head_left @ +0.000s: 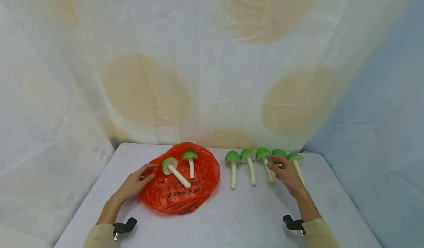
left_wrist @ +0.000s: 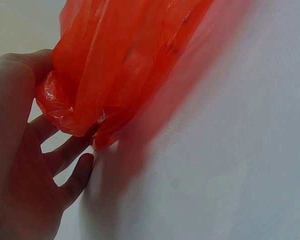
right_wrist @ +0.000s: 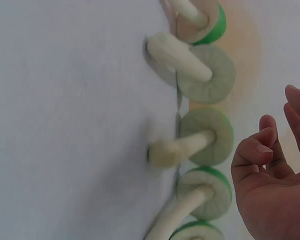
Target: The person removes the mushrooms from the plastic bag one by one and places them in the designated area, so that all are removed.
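Note:
A red plastic bag (head_left: 202, 194) is spread on the table, printed with dark letters. Two toy mushrooms with green caps and white stems lie on it: a larger, tilted mushroom (head_left: 179, 176) and a smaller mushroom (head_left: 191, 167). At the bag's left edge, my left hand (head_left: 134, 183) grips the crumpled plastic (left_wrist: 90, 95) between thumb and curved fingers. My right hand (head_left: 286, 172) hovers over a row of similar mushrooms, loosely bent fingers holding nothing. It partly covers one mushroom (head_left: 279, 152), between a neighbour (head_left: 264, 153) on its left and the rightmost mushroom (head_left: 296, 158).
Further left in the row lie two more mushrooms, one (head_left: 233, 167) nearest the bag and another (head_left: 250, 165) beside it. The white table (head_left: 232, 218) backs onto a hanging curtain (head_left: 215, 75) with yellow round patches. Pale sheets close in both sides.

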`<act>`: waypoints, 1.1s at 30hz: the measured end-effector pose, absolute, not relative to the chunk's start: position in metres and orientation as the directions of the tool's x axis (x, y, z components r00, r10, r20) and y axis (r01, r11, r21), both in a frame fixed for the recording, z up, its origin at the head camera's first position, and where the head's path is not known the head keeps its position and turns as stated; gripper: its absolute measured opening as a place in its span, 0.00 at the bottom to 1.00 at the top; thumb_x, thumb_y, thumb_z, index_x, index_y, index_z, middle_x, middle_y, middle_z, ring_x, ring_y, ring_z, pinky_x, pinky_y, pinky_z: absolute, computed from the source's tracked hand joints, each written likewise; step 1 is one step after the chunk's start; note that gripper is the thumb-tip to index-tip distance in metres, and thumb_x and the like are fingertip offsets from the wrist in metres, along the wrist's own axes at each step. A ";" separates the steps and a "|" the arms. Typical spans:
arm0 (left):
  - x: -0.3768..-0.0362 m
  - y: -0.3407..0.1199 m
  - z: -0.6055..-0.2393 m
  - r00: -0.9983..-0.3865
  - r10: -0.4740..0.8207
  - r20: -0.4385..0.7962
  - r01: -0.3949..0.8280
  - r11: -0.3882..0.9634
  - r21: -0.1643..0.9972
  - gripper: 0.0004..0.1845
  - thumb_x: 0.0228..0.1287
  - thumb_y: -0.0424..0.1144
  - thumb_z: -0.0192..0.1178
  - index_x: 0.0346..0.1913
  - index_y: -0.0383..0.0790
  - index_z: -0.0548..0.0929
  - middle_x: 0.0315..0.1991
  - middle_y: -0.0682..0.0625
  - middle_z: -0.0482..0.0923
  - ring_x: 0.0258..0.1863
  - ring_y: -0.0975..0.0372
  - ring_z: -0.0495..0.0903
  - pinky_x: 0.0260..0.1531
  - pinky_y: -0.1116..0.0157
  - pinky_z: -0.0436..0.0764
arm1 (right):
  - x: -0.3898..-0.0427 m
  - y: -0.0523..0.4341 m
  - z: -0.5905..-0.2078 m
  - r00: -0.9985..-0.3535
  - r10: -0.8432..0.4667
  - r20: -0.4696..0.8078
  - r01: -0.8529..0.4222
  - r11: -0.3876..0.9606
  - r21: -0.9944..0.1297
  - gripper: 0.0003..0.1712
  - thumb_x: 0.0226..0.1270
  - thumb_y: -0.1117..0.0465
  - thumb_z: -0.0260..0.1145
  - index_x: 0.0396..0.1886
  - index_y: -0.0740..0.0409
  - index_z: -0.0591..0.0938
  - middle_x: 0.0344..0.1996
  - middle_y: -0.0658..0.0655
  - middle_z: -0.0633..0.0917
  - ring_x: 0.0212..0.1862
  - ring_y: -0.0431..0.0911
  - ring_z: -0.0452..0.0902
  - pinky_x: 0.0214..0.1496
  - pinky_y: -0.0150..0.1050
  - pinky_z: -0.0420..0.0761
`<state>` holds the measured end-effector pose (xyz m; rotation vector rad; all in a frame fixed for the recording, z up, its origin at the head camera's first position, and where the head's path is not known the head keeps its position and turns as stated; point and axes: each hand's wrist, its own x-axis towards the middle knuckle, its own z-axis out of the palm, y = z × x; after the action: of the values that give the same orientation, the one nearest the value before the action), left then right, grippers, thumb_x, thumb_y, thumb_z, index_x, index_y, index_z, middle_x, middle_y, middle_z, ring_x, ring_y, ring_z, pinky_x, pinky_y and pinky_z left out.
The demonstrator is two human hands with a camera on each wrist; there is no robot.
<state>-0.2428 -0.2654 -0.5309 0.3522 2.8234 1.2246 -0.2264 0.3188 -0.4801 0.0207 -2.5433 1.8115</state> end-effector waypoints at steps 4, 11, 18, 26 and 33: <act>-0.243 -0.266 -0.531 -0.973 0.223 0.055 0.193 0.666 0.720 0.21 0.74 0.53 0.58 0.66 0.59 0.73 0.64 0.43 0.76 0.51 0.52 0.80 0.50 0.52 0.82 | -0.230 0.300 -0.476 -0.998 -0.050 0.049 -0.062 0.301 -0.952 0.27 0.72 0.56 0.67 0.66 0.60 0.75 0.48 0.62 0.76 0.42 0.47 0.73 0.35 0.36 0.75; -0.241 -0.267 -0.531 -0.977 0.207 0.039 0.171 0.670 0.723 0.22 0.73 0.54 0.58 0.67 0.59 0.72 0.64 0.43 0.76 0.51 0.52 0.79 0.50 0.52 0.82 | -0.242 0.266 -0.476 -0.992 -0.114 0.055 -0.085 0.284 -0.955 0.27 0.71 0.54 0.68 0.65 0.59 0.76 0.48 0.60 0.76 0.41 0.49 0.73 0.35 0.37 0.75; -0.241 -0.266 -0.531 -0.976 0.215 0.039 0.174 0.658 0.733 0.22 0.73 0.53 0.58 0.67 0.58 0.72 0.65 0.42 0.75 0.53 0.50 0.79 0.52 0.48 0.81 | -0.247 0.232 -0.476 -0.983 -0.175 0.064 -0.113 0.284 -0.952 0.25 0.70 0.57 0.68 0.63 0.58 0.78 0.47 0.61 0.78 0.44 0.57 0.76 0.38 0.41 0.78; -0.241 -0.265 -0.531 -0.977 0.211 0.030 0.165 0.662 0.731 0.22 0.74 0.52 0.58 0.67 0.59 0.72 0.65 0.42 0.75 0.54 0.50 0.79 0.53 0.48 0.82 | -0.249 0.196 -0.477 -0.969 -0.243 0.037 -0.110 0.296 -0.949 0.18 0.70 0.57 0.68 0.58 0.51 0.82 0.45 0.60 0.80 0.45 0.62 0.76 0.39 0.46 0.80; -0.242 -0.265 -0.530 -0.976 0.214 0.033 0.170 0.662 0.730 0.22 0.74 0.53 0.58 0.67 0.58 0.72 0.64 0.43 0.76 0.52 0.51 0.80 0.52 0.49 0.82 | -0.247 0.161 -0.479 -0.945 -0.324 0.050 -0.147 0.281 -0.948 0.21 0.69 0.56 0.69 0.60 0.52 0.81 0.44 0.58 0.80 0.43 0.63 0.76 0.35 0.42 0.80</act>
<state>-0.2422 -0.2646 -0.5300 0.3252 2.8128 1.2269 -0.2465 0.1613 -0.4790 0.4885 -2.6323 1.9199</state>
